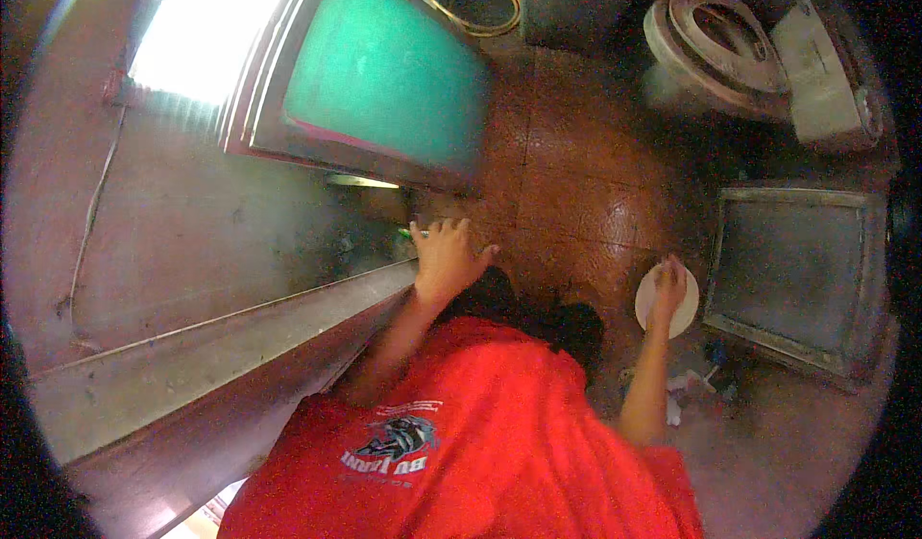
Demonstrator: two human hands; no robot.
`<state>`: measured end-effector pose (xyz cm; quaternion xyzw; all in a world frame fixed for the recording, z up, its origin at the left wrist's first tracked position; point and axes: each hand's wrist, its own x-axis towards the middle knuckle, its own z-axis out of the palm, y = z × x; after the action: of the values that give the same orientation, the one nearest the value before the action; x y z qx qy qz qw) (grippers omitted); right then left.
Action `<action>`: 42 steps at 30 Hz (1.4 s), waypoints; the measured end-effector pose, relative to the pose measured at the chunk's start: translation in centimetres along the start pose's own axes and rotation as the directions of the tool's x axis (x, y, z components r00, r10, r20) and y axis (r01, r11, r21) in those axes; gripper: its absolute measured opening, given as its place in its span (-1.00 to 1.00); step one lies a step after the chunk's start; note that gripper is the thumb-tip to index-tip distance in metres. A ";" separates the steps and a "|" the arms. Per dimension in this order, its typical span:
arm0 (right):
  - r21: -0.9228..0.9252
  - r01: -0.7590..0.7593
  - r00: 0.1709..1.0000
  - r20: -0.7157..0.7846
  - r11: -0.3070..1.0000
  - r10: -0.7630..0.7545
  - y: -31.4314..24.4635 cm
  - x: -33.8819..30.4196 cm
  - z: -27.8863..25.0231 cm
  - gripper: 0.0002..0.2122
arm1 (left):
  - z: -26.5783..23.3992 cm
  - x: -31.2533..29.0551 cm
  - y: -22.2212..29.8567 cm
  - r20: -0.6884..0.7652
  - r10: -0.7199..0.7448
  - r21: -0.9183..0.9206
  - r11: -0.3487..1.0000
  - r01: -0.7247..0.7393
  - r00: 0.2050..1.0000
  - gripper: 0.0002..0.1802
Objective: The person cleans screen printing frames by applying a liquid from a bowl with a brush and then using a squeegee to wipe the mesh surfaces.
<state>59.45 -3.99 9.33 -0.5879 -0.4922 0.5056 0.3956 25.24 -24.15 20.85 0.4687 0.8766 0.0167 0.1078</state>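
My left hand is open, palm down, with its fingers spread. It is at the far end of a long pale ledge; whether it rests on the ledge or hovers cannot be told. A small green thing shows beside its fingertips. To the right, low over the floor, my right hand is in front of a round white thing, perhaps a dish or tub. Its fingers look drawn together. What they pinch, if anything, is too blurred to make out.
A green-panelled door stands at the upper left, near a coiled yellow hose. A white toilet is at the far right. Nearer are a framed screen panel and small litter on the brown tiled floor.
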 end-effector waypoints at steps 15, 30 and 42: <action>-0.434 0.240 0.910 0.412 0.868 -0.046 5.2 -3.8 -10.1 -0.79 | -6.9 24.2 3.9 -0.698 -0.535 -0.361 0.837 0.411 0.477 0.08; -0.589 -0.490 0.839 -0.118 0.643 0.531 20.3 -22.9 -32.9 -0.69 | -15.2 18.3 -17.9 -0.582 -0.696 -0.064 0.555 0.829 0.421 0.03; -0.524 -0.561 0.777 -0.066 0.641 0.626 19.6 -21.5 -31.7 -0.66 | -16.7 18.6 -21.3 -0.623 -0.644 0.055 0.531 0.846 0.444 0.02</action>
<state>94.05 -28.01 0.42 -0.7681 -0.4112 0.4908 0.0042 -5.63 -19.53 31.14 0.0107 0.9707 -0.0650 -0.2309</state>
